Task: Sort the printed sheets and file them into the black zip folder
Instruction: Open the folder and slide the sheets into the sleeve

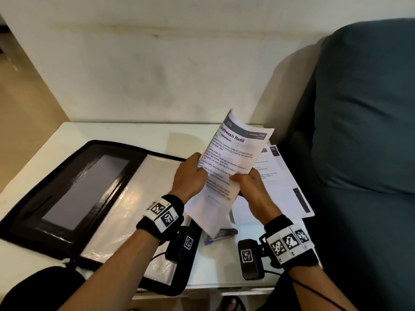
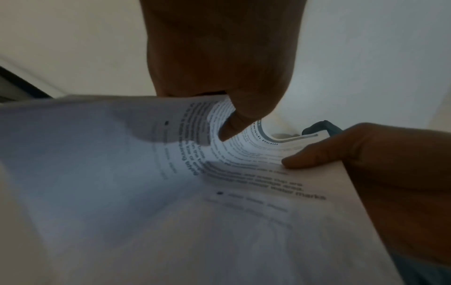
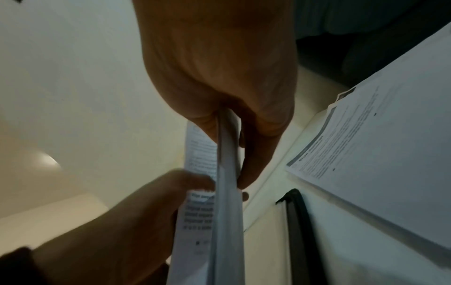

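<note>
Both my hands hold a thin bundle of printed sheets (image 1: 226, 162) headed "Mouthwash Refill", lifted and tilted above the white table (image 1: 116, 133). My left hand (image 1: 192, 173) pinches the bundle's left edge, thumb on the printed face (image 2: 234, 123). On the right edge my right hand (image 1: 249, 182) grips the bundle, thumb on top and fingers behind (image 3: 253, 154). The black zip folder (image 1: 74, 194) lies open to the left, its clear plastic sleeve (image 1: 134, 207) facing up. More printed sheets (image 1: 285, 180) lie flat on the table under my right hand (image 3: 380, 154).
A stapler (image 1: 221, 235) lies on the table just below the held bundle. A dark teal sofa cushion (image 1: 363, 122) stands close on the right, touching the table's side. A beige wall (image 1: 146, 70) rises behind the table. The folder's zip edge (image 3: 296, 221) shows near the loose sheets.
</note>
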